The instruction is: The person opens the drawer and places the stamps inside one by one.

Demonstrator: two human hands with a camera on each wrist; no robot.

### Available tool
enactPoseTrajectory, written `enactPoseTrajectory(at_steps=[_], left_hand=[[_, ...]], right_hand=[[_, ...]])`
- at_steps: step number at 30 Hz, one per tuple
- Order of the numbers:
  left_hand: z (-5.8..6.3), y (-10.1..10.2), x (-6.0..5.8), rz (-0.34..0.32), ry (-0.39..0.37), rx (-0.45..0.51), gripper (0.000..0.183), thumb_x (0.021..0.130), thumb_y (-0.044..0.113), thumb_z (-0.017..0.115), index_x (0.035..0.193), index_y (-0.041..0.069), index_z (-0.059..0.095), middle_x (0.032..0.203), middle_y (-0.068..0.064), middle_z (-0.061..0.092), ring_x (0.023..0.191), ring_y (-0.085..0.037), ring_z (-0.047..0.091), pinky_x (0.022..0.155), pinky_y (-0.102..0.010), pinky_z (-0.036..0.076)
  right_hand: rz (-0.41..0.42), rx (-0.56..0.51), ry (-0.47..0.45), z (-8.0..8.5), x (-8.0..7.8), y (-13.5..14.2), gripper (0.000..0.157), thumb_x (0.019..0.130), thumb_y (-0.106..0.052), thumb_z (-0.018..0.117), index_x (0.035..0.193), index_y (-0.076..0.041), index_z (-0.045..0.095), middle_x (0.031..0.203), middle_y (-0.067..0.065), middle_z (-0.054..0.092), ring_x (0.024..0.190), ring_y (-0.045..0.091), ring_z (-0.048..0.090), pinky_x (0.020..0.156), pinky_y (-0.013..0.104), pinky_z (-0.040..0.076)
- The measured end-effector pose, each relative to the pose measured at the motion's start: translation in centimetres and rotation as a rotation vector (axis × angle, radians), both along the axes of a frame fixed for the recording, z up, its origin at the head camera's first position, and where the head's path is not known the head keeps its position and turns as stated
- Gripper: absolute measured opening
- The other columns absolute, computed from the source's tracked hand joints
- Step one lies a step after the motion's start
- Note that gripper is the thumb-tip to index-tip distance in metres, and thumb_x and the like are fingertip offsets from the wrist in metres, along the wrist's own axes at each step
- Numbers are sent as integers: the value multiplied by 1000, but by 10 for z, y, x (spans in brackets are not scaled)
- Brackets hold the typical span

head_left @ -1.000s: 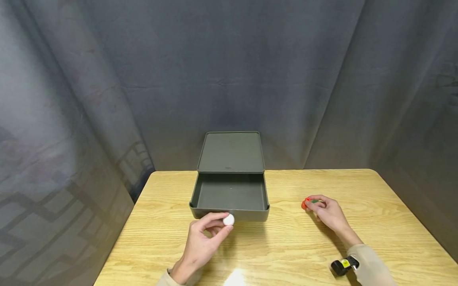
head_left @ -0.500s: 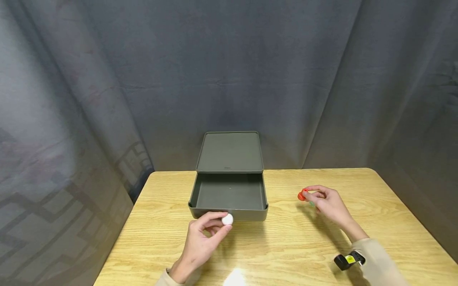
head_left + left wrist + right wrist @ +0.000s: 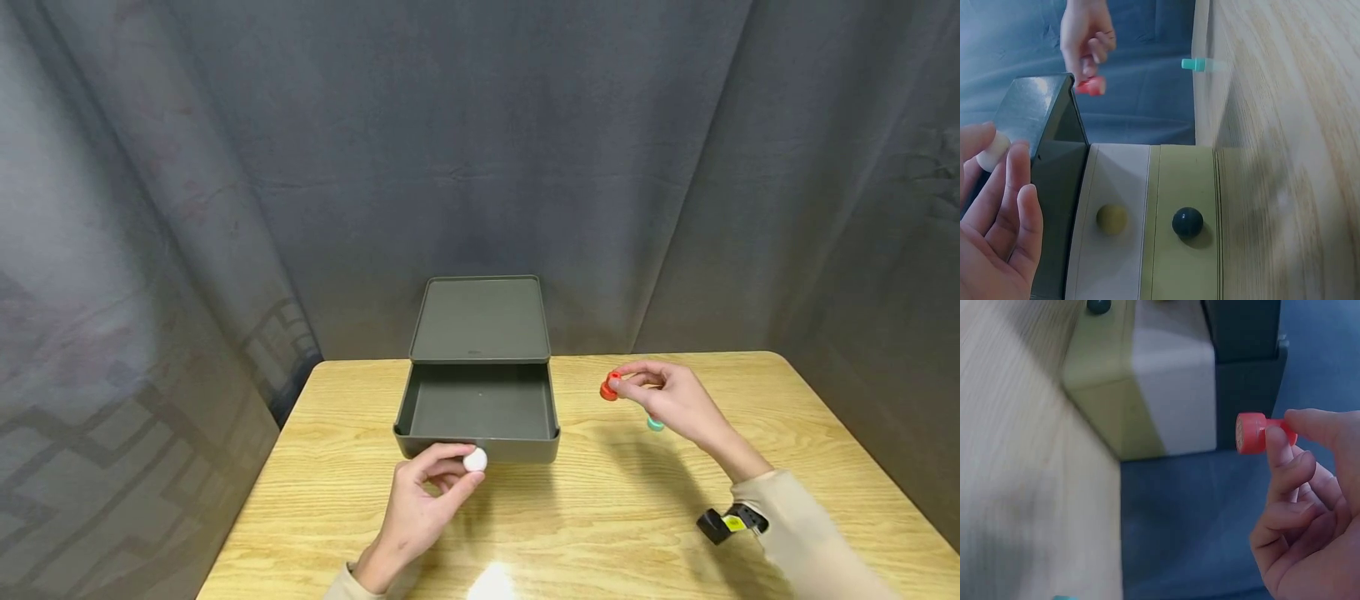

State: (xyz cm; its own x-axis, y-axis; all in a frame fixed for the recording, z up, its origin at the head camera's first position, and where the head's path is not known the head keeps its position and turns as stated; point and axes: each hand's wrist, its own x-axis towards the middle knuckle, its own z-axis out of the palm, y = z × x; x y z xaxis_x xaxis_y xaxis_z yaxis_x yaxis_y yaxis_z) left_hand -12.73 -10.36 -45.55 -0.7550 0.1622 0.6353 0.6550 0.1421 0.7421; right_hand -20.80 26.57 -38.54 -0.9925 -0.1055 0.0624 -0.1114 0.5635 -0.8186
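Note:
My left hand [image 3: 422, 508] pinches the round white knob [image 3: 475, 459] on the front of a dark grey drawer [image 3: 521, 452], which stands pulled out and shows a bare inside. In my right hand [image 3: 678, 408], thumb and fingertips grip a small red stamp [image 3: 609, 387] by its narrow neck, raised over the table to the right of the drawer. The right wrist view shows the patterned face on the stamp's wide end [image 3: 1241, 434]. Below the right hand a teal stamp [image 3: 655, 424] stands on the table, partly covered in the head view.
The drawer unit's flat rimmed top [image 3: 480, 321] lies behind the open drawer. Beneath it are a white drawer [image 3: 1113, 181] with a yellowish knob [image 3: 1112, 219] and a yellow-green drawer [image 3: 1179, 181] with a dark knob [image 3: 1187, 222]. Grey curtains [image 3: 450, 167] surround the wooden table [image 3: 315, 500].
My right hand has lifted the red stamp off the table area and carried it up and leftward, uncovering the teal stamp. The left hand has stayed at the knob.

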Motion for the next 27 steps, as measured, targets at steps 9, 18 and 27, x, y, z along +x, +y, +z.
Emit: enactPoseTrajectory(at_steps=[9, 18, 27], left_hand=[[1, 0, 2, 37, -80, -11, 33, 84, -6, 85, 111, 9, 76, 86, -9, 82, 70, 3, 66, 58, -22, 56], [0, 0, 1, 2, -36, 11, 32, 85, -8, 83, 114, 3, 75, 85, -16, 81, 72, 1, 67, 59, -23, 56], [0, -1, 3, 16, -141, 9, 26, 88, -4, 82, 112, 4, 76, 86, -15, 81, 74, 1, 68, 62, -23, 57]], right_hand=[[103, -31, 12, 39, 1, -25, 34, 97, -33, 79, 121, -10, 75, 95, 4, 78, 58, 11, 49, 50, 27, 40], [248, -75, 25, 66, -5, -61, 24, 96, -31, 81, 113, -14, 79, 95, 4, 81, 64, 11, 54, 52, 24, 43], [364, 25, 29, 78, -16, -96, 21, 95, -26, 80, 111, -12, 78, 97, 10, 81, 58, 17, 59, 54, 28, 49]])
